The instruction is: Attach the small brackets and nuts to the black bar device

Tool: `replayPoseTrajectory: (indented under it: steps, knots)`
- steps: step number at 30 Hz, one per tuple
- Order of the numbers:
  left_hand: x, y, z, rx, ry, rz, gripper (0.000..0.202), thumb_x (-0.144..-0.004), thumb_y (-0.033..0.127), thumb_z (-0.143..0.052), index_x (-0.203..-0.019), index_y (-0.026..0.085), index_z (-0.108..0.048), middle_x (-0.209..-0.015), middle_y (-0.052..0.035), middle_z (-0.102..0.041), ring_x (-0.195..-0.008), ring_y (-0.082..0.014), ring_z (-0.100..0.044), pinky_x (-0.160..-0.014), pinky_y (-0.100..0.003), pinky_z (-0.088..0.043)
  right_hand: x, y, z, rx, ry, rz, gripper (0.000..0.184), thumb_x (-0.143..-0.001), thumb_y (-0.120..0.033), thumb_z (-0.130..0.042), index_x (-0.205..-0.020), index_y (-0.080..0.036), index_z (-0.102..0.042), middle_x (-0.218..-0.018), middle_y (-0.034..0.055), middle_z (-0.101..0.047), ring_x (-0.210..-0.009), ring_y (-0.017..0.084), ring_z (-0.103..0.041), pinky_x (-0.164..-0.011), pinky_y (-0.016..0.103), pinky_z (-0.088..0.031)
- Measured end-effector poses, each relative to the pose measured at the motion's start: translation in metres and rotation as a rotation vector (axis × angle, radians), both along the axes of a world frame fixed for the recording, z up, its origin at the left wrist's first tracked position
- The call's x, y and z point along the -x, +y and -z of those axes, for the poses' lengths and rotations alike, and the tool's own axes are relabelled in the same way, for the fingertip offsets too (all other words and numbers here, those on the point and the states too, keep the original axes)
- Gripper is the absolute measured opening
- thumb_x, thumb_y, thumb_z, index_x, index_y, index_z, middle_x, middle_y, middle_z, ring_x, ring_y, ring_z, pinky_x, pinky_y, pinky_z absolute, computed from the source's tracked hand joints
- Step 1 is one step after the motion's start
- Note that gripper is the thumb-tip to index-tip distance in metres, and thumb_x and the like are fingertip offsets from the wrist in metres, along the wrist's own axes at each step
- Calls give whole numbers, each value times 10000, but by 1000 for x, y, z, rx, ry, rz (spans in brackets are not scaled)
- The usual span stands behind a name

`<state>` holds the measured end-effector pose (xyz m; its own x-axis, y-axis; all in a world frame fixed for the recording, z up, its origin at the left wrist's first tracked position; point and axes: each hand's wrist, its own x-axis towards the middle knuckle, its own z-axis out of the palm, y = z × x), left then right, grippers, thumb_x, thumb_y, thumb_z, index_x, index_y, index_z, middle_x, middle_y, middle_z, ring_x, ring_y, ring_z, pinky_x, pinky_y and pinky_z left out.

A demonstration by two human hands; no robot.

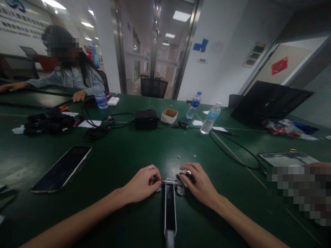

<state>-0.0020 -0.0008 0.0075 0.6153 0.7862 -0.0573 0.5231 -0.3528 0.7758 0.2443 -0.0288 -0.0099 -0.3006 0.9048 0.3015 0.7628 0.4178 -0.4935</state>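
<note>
Green table (124, 151), glass doors (141, 62) behind; left hand (143, 184) and right hand (200, 184) pinch rail (170, 206) end.

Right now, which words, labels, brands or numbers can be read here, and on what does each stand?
Nothing reads clearly.
Wall lettering: blurred rows.
Left bottle: reddish label, blurred.
Blue-capped bottle: label too small.
Clear bottle: label too small.
Red sign: blurred.
Glass door strip: too small.
Phone: dark screen, no text.
Metal rail: no text seen.

A slim metal rail (170, 210) — dark channel, silvery edges — lies flat on the green table (124, 155), reaching its near edge.
</note>
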Motion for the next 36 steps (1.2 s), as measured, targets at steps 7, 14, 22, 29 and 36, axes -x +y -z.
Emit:
replayPoseTrajectory:
  steps: [7, 14, 22, 29, 36]
  knots:
    - [1, -1, -2, 27, 14, 1, 140, -848, 244, -529, -879, 145, -622, -945, -24, -543, -626, -92, -516, -533, -209, -424, -26, 24, 14, -3, -232, 78, 307, -927, -272, -424, -1128, -174, -634, -1092, 121, -584, -1001, 247, -534, -876, 421, -461]
    - [1, -1, -4, 26, 11, -14, 133, -841, 235, -540, -876, 141, -627, -952, -27, -545, -622, -89, -509, -525, -200, -423, -33, 26, 5, 121, -203, 134, 314, -911, -256, -413, -1079, -160, -661, -1060, 116, -601, -919, 211, -601, -815, 334, -493]
    - [1, -1, 0, 17, -8, -19, 128, -833, 242, -540, -858, 144, -619, -930, -22, -543, -611, -82, -509, -518, -190, -415, -33, 26, -2, 150, -307, 235, 214, -901, -249, -440, -904, -176, -641, -926, 107, -618, -899, 235, -593, -790, 345, -474]
    - [0, -3, -3, 5, 5, -33, 128, -828, 239, -539, -850, 144, -621, -942, -32, -543, -614, -89, -510, -526, -204, -414, -16, 7, -24, 169, -110, -75, 168, -915, -280, -457, -934, -198, -602, -916, 55, -614, -807, 164, -580, -711, 284, -469]
    - [-2, -4, -5, -19, 22, -37, 105, -830, 223, -538, -847, 146, -608, -916, -19, -533, -626, -86, -505, -540, -195, -416, 1, -6, -11, 178, -11, -214, 72, -798, -165, -566, -857, -179, -605, -793, 15, -599, -697, 119, -535, -626, 236, -420]
